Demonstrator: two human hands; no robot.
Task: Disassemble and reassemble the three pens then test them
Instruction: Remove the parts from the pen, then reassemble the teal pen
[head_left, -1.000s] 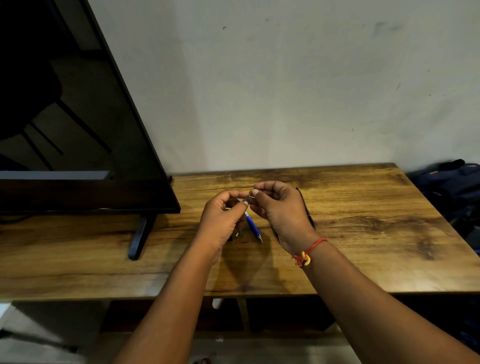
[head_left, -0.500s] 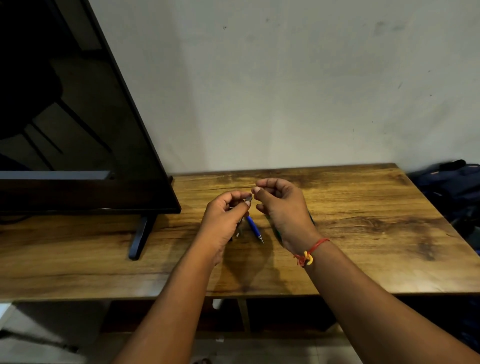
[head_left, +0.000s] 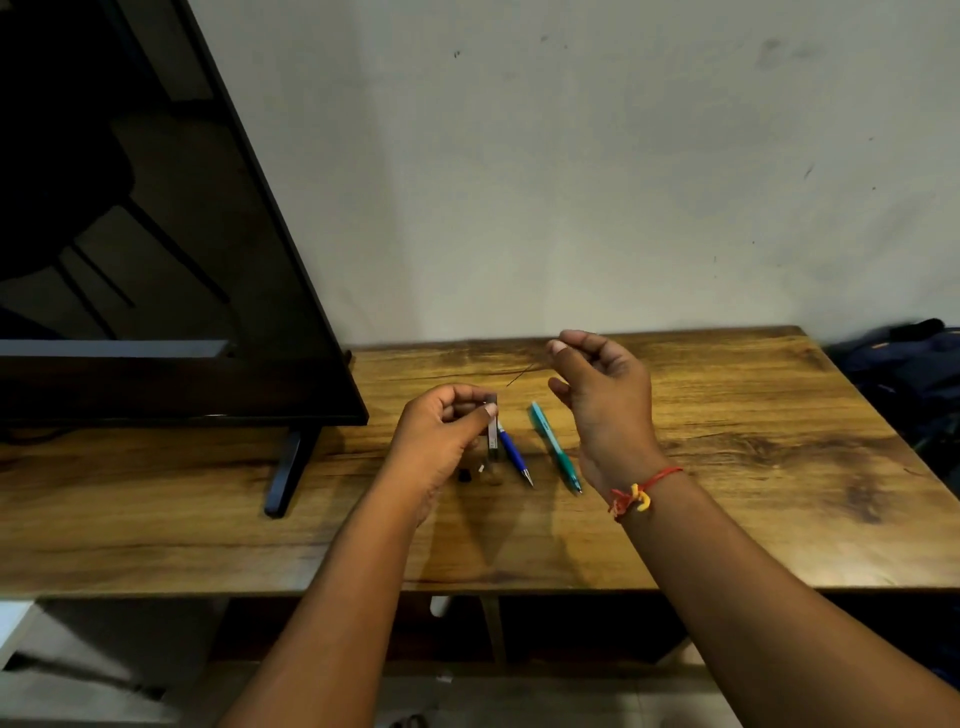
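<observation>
Head view: two pens (head_left: 511, 451) lie on the bench (head_left: 727, 426), left hand (head_left: 441, 436) pinching a barrel (head_left: 492, 431), right hand (head_left: 602, 389) now drawn away gripping a thin refill (head_left: 524, 372).

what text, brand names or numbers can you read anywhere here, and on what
None can be read.
Teal plastic pen lying on the wooden table: faint marks on the barrel, too small and blurred to read.
Blue plastic pen: no print visible.
Black flat screen: off, no logo in view.

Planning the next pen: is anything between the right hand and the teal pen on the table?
Nothing visible. The right hand hovers just above the teal pen, pinching a thin refill; the blue pen lies leftward.
</observation>
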